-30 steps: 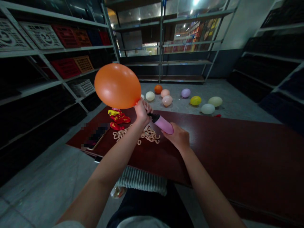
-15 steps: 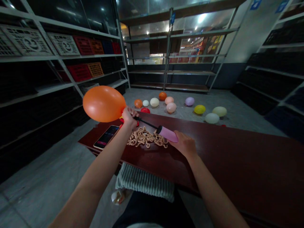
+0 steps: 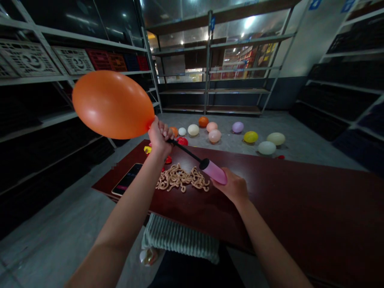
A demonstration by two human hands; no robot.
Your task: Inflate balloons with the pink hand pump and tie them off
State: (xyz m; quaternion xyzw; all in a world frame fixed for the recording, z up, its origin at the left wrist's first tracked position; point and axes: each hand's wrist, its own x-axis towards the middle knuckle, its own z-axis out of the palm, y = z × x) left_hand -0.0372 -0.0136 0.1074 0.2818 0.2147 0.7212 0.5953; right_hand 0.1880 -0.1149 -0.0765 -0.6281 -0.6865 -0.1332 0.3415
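Observation:
My left hand [image 3: 160, 136] is closed around the neck of an inflated orange balloon [image 3: 112, 104] and the tip end of a hand balloon pump. The balloon sticks out up and to the left of that hand. A black rod runs from there to the pump's pink barrel [image 3: 216, 171]. Around the far end of the barrel my right hand [image 3: 232, 186] is closed. Under the rod, a heap of tan, curly balloon-like strands [image 3: 181, 178] lies on the table. The nozzle itself is hidden by my left fingers.
The dark red table [image 3: 288, 200] carries a phone [image 3: 127, 179] at left and small red and yellow pieces [image 3: 147, 149] behind my left forearm. Several inflated balloons, including a yellow one [image 3: 251, 137], lie on the floor beyond. Metal shelves [image 3: 207, 80] stand behind.
The orange balloon has grown larger and shifted up and left, my left hand rising slightly with it. More of the black rod shows. The camera view has shifted a little.

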